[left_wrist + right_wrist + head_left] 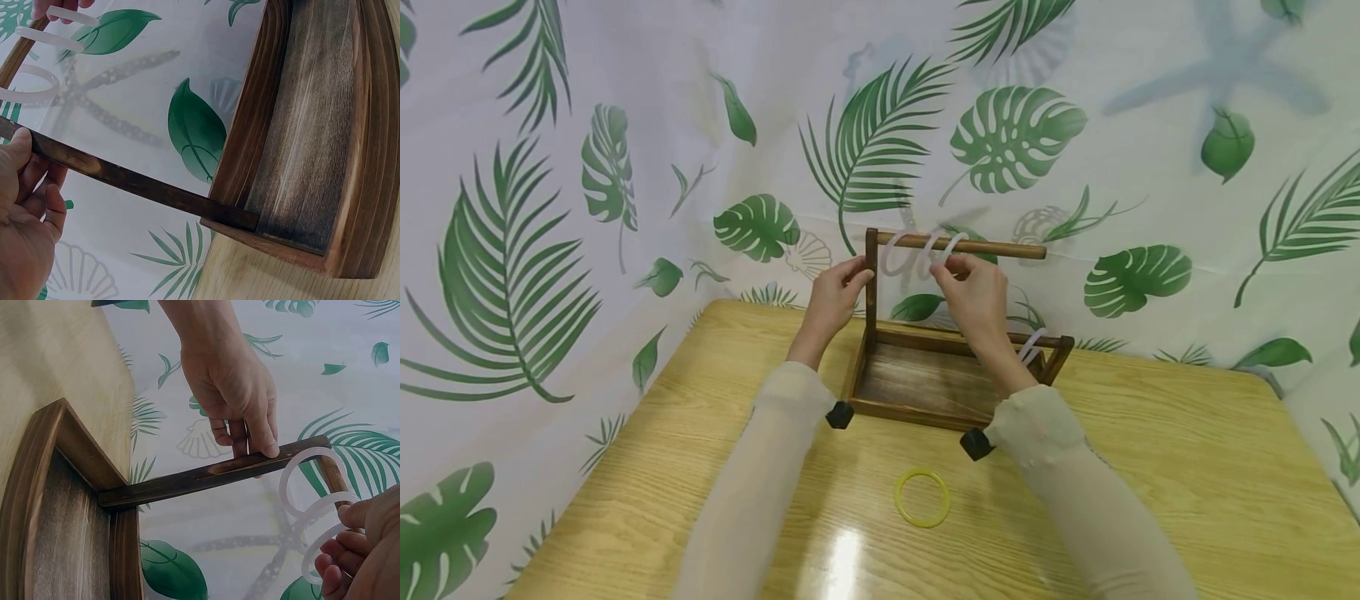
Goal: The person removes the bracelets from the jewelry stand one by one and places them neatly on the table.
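Observation:
A dark wooden stand has an upright post (872, 312) and a horizontal bar (1018, 250) reaching right from its top. Three pale translucent rings hang on the bar: one near the post (285, 484), a middle ring (50, 39) and an outer ring (72, 15). My left hand (832, 304) pinches the post near its upper end, thumb in front and fingers behind. With thumb and fingers, my right hand (979, 300) pinches the outer ring just below the bar; the fingers hide part of it. In the right wrist view the right hand (372, 550) partly covers the outer rings.
Below the bar lies the stand's shallow tray (917, 414). Pale rings (1032, 344) hang at its back right rail, partly behind the right wrist. A yellow ring (898, 498) lies on the wooden table (1187, 467) in front. A leaf-printed cloth (685, 75) hangs behind.

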A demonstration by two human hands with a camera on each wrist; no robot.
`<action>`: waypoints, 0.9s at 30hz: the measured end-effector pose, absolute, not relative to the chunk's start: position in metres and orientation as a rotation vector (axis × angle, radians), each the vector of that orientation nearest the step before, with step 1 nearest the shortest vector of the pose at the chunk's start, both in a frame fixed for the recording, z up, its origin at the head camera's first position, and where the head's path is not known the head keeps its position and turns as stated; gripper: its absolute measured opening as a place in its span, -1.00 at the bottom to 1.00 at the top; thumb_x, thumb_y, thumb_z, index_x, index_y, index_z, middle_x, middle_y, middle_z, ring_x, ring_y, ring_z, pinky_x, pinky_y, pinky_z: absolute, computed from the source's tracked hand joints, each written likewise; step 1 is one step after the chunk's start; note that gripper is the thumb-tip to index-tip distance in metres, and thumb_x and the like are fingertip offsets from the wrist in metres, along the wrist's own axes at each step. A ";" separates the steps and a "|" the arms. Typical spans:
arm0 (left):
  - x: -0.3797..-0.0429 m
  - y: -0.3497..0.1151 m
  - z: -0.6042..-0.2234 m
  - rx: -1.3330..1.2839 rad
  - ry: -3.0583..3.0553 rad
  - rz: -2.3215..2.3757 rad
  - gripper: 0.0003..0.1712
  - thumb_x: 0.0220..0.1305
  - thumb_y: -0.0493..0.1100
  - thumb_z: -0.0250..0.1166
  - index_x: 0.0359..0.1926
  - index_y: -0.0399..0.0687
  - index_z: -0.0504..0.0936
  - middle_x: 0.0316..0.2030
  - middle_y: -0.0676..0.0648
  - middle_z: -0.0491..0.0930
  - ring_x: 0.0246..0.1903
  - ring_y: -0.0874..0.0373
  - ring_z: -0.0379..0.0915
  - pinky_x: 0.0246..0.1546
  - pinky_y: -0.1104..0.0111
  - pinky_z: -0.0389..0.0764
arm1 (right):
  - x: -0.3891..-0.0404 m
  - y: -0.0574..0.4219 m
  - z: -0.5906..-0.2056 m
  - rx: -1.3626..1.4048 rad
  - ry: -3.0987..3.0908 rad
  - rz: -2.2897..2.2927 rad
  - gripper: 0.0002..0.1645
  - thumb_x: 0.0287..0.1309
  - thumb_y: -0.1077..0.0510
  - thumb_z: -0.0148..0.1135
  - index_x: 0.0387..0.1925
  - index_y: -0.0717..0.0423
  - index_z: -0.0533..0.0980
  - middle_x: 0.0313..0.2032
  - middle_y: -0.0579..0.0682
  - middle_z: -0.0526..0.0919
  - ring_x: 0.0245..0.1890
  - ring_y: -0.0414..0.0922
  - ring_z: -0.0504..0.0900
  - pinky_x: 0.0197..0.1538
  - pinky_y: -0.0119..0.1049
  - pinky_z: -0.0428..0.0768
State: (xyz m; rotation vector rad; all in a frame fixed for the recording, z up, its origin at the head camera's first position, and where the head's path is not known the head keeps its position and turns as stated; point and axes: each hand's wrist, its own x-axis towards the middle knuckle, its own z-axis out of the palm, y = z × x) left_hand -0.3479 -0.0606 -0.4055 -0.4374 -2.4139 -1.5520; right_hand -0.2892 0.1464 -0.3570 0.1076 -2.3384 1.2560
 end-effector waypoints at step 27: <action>-0.347 -0.061 -0.405 -0.458 -2.412 -1.539 -0.55 0.54 -0.14 0.23 0.32 -0.28 0.58 0.18 -0.25 0.64 0.12 -0.13 0.60 0.15 0.10 0.58 | -0.281 0.155 -0.361 0.054 -2.282 1.307 -0.70 0.40 0.13 0.34 -0.10 0.33 0.74 -0.22 0.20 0.79 -0.29 0.04 0.70 -0.35 -0.36 0.51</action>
